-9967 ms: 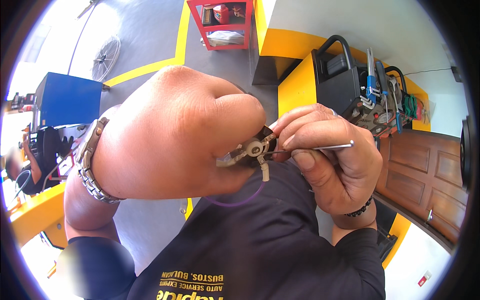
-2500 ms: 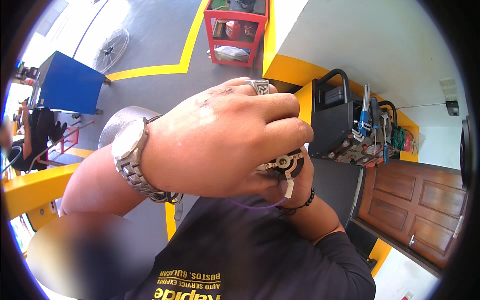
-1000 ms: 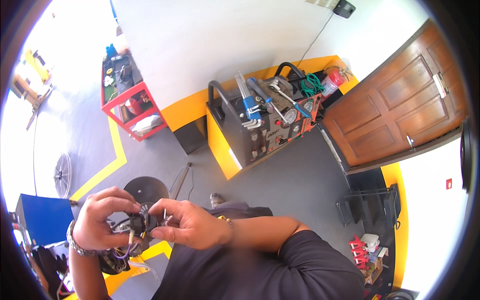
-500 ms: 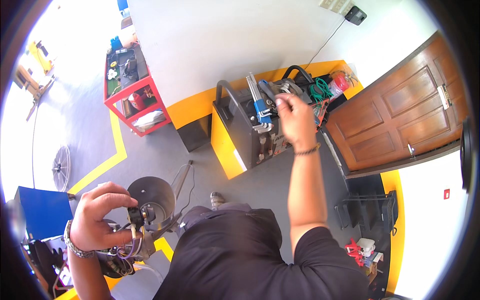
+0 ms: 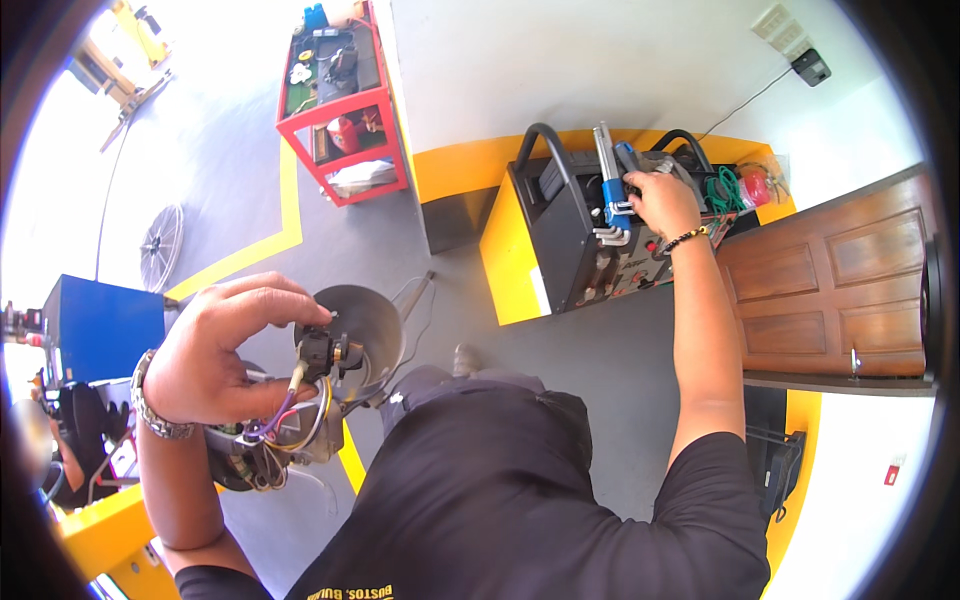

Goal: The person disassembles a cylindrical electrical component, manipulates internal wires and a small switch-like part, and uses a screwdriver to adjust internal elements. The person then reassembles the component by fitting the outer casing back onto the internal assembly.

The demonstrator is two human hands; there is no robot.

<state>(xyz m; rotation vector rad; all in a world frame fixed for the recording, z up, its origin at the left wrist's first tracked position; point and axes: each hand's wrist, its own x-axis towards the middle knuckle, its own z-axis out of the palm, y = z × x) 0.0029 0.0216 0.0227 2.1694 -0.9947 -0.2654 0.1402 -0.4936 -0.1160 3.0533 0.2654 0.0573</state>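
Note:
My left hand (image 5: 230, 350) pinches a small black switch-like part (image 5: 318, 350) with a brass-coloured shaft between thumb and fingers. Purple, yellow and white wires (image 5: 290, 410) run down from it to a metal assembly (image 5: 310, 435) partly hidden under the hand. Just beyond the part is an open, dark grey cylindrical housing (image 5: 362, 320). Away to the right, my right hand (image 5: 665, 205) reaches over a black and yellow machine (image 5: 560, 235), its fingers closed on a blue-and-dark tool handle (image 5: 627, 157). Beside those fingers stands a hex key set (image 5: 613, 195) in a blue holder.
Curved black handles (image 5: 545, 140) rise from the machine's top, with a green cord (image 5: 722, 190) and a red container (image 5: 755, 190) at its far end. A red-framed cart (image 5: 395, 150) stands back left. Near my left arm is a blue box (image 5: 105, 330); a wooden door (image 5: 825, 285) is right.
My view has turned, so the machine and cart sit farther right. My right fingers have moved left over the tool handle beside the hex keys. My left hand keeps its hold on the switch-like part.

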